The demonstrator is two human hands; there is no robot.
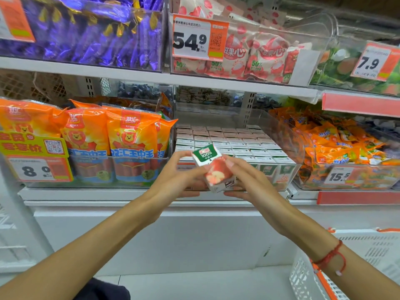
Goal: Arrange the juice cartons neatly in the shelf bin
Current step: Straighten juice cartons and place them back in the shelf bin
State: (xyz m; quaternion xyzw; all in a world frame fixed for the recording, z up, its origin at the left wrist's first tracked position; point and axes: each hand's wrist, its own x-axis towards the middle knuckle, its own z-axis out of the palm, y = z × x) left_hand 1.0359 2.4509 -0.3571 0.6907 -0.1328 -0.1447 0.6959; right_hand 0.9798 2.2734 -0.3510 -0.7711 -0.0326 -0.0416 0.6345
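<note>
Carton (213, 167) is held in mid-air just in front of the clear bin (287, 135), tilted, green top w/ "100%" up-left, apple picture facing the camera, white base down-right. Both hands grip it. L hand (179, 176): thumb on top near the green end, fingers curled under/behind the left side, clamped on the carton. R hand (244, 178): thumb tip pressed on the right face near the apple, other fingers curled beneath the base end, also clamped on it. Both forearms reach up & forward from the lower corners, meeting at the carton; R wrist has a red string bracelet (331, 256).

Behind, the bin holds rows of cartons (233, 141) standing upright, tops showing, packed tight; front row shows green faces thru the bin wall. Left of the bin: orange sausage packs (129, 144) upright in their own bin. Right: a heap of small orange packets (337, 144). Shelf above has purple candies (91, 33) & pink-white pouches (259, 55) w/ a 54.9 price tag (199, 37). White basket (365, 263) w/ orange trim at lower right, beside the R forearm.
</note>
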